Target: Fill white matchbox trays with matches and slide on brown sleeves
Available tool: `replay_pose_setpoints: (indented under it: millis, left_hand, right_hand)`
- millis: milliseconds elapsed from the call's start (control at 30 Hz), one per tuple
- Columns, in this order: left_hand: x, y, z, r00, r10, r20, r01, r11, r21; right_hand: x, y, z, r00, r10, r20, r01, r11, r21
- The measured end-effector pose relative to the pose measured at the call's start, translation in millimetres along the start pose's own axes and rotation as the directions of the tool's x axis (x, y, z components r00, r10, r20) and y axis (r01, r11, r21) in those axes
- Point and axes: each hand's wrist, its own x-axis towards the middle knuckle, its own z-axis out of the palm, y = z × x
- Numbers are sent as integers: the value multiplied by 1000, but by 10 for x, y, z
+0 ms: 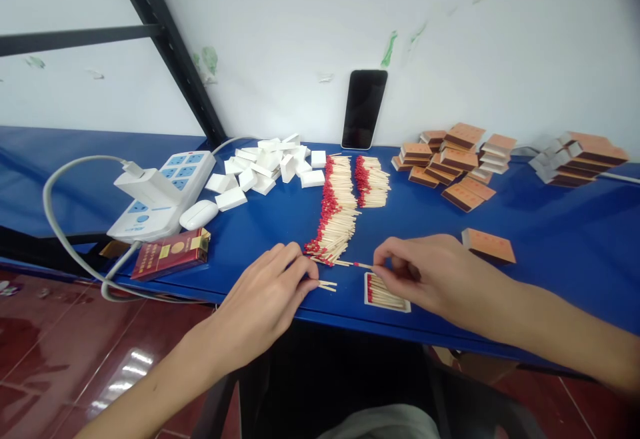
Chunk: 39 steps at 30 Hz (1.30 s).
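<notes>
My left hand (283, 279) pinches a few matchsticks (328, 285), their pale ends poking out past the fingertips. Just right of it, my right hand (417, 269) grips a single match (363, 265) between thumb and forefinger, its red head pointing left. Below that hand lies a white matchbox tray (367, 292) with a row of matches (387, 293) in it, red heads to the left. A long heap of red-headed matches (337, 205) runs away from the left fingertips, and a smaller heap (373, 182) lies beside it.
White trays (265, 162) are piled at the back left. Orange matchbox sleeves (460, 149) stack at the back right, with one sleeve (489, 245) nearer. A phone (364, 109) leans on the wall. Left are a power strip (175, 189), white mouse (199, 215) and red cigarette pack (170, 254).
</notes>
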Motion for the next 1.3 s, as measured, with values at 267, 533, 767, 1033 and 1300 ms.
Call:
replay_pose_setpoints:
  millis: [267,533,767,1033,1300]
  left_hand:
    - [28,-35,61,992,96,87,-107,986,129]
    - [43,-9,97,982,134,135,-172,929,329]
    - [139,87,-26,987,154,56,-161,975,153]
    - [447,490,58,982,185,44,-187,982,27]
    - [313,497,202,992,124,-4,-123,979,-163]
  right_hand:
    - [15,-112,149,997,-80,8,80,995,-58]
    - [81,-281,247,968,-247,-49,214,910,-355]
    - [-255,16,43,999,-43,22,48,957,-285]
    - [-444,58,-56,989,59,-138,-72,993,-94]
    - [-450,126,-80,988,102,-115,-110,992,-64]
